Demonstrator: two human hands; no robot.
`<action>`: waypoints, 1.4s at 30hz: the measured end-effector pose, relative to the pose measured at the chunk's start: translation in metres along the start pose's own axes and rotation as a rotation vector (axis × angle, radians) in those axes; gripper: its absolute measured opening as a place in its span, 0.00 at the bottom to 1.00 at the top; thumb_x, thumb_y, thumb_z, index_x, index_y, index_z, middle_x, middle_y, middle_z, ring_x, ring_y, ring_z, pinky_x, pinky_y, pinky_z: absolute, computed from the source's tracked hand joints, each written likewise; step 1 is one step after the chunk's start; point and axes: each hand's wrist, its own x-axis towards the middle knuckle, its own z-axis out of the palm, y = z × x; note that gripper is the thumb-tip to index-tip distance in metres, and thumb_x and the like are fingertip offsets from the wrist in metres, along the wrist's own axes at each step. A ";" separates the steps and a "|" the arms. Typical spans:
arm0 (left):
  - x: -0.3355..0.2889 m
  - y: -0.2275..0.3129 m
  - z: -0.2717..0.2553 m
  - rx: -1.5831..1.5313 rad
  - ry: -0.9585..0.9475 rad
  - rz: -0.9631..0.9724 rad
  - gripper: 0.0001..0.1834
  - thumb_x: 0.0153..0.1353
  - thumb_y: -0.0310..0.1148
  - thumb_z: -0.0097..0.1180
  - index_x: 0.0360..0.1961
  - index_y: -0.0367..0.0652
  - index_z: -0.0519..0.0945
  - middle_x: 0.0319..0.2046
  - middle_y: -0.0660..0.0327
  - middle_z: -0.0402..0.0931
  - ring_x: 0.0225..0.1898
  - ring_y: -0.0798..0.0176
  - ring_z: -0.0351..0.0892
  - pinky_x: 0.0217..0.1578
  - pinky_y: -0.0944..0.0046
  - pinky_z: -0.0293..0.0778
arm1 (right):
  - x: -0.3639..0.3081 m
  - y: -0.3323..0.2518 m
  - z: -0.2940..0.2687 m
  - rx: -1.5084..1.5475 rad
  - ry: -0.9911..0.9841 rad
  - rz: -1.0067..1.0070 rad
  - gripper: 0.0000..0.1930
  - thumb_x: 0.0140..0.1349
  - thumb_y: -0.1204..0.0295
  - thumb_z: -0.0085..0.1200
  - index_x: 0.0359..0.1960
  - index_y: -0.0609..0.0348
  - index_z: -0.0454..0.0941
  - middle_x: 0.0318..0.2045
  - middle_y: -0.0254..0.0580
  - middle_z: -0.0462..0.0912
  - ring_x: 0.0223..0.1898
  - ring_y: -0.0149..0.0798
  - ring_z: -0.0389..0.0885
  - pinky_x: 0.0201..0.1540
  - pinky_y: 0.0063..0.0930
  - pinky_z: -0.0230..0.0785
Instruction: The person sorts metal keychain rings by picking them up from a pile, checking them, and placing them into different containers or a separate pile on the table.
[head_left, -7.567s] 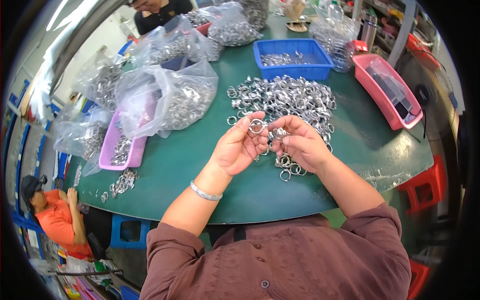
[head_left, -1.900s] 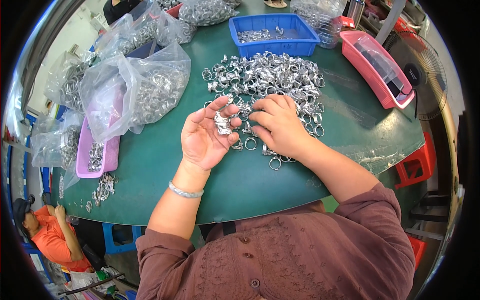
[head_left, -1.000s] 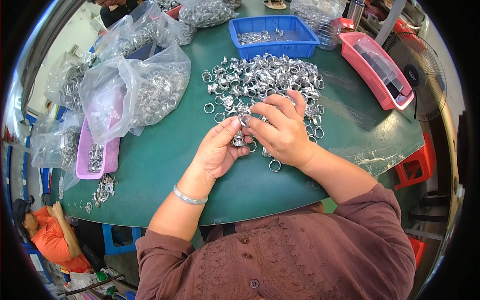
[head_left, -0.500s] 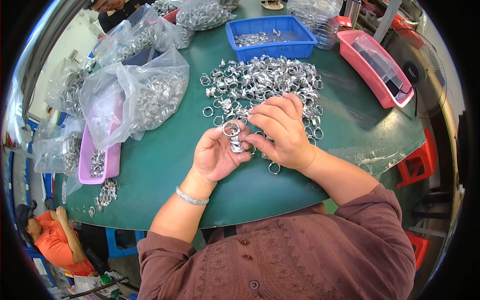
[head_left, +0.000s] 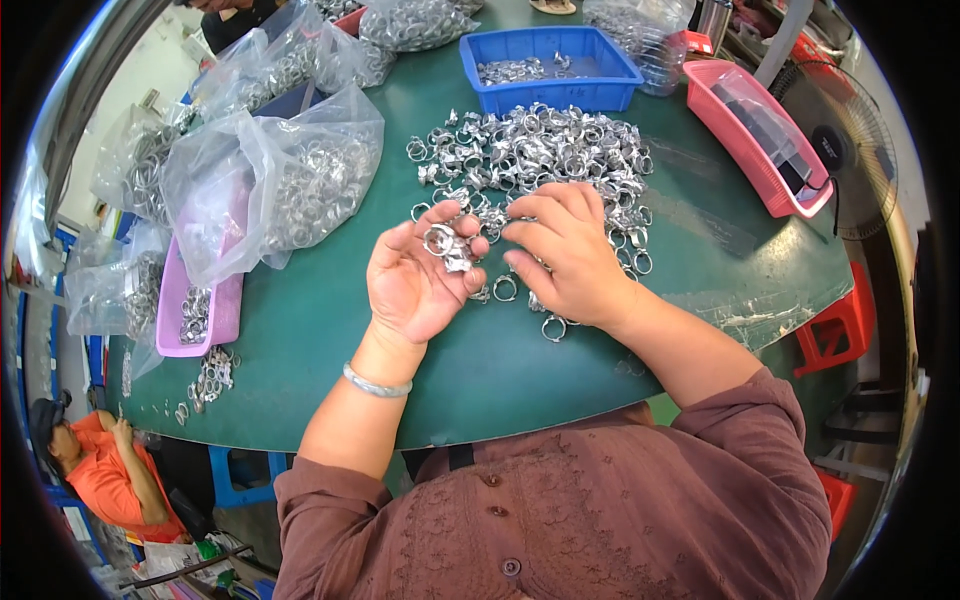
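My left hand [head_left: 408,290] is turned palm up, its fingers curled around a few silvery metal rings [head_left: 452,252]. Just to its right, my right hand [head_left: 577,262] hangs over the near edge of a heap of similar rings [head_left: 535,150]. Its fingers are bent and apart from the thumb, and nothing shows between them. Part of the heap is hidden behind that hand. Single rings [head_left: 505,288] lie loose on the green table [head_left: 330,350] between and below my hands.
Behind the heap stands a blue tray [head_left: 552,100] with some rings inside. A pink basket [head_left: 760,140] is at the right, near a fan [head_left: 835,145]. On the left, clear bags of rings [head_left: 320,190] crowd a purple basket [head_left: 200,340]. A co-worker in orange [head_left: 115,480] sits at lower left.
My left hand has shifted left and slightly away from me, tilting the rings in its fingers. The gap between my hands has widened. My right hand stays near the heap's edge.
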 end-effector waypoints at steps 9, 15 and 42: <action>-0.001 0.000 -0.003 0.059 0.296 0.078 0.11 0.61 0.38 0.47 0.38 0.43 0.75 0.36 0.58 0.75 0.40 0.58 0.74 0.35 0.58 0.74 | -0.004 -0.010 -0.001 -0.045 -0.474 0.014 0.14 0.42 0.63 0.60 0.31 0.55 0.78 0.50 0.40 0.67 0.57 0.50 0.57 0.58 0.60 0.39; 0.000 -0.002 0.001 0.215 0.385 0.102 0.09 0.60 0.35 0.49 0.37 0.43 0.75 0.32 0.62 0.74 0.37 0.60 0.74 0.32 0.63 0.74 | -0.006 -0.007 0.004 0.007 -0.444 0.014 0.08 0.43 0.68 0.60 0.25 0.55 0.77 0.48 0.39 0.70 0.57 0.49 0.58 0.58 0.62 0.38; -0.002 -0.031 0.016 1.559 0.149 0.451 0.18 0.46 0.23 0.63 0.40 0.38 0.76 0.24 0.65 0.70 0.25 0.73 0.66 0.28 0.74 0.65 | -0.006 0.012 -0.001 0.441 -0.046 0.162 0.08 0.48 0.76 0.53 0.32 0.55 0.77 0.38 0.34 0.76 0.48 0.41 0.68 0.55 0.45 0.48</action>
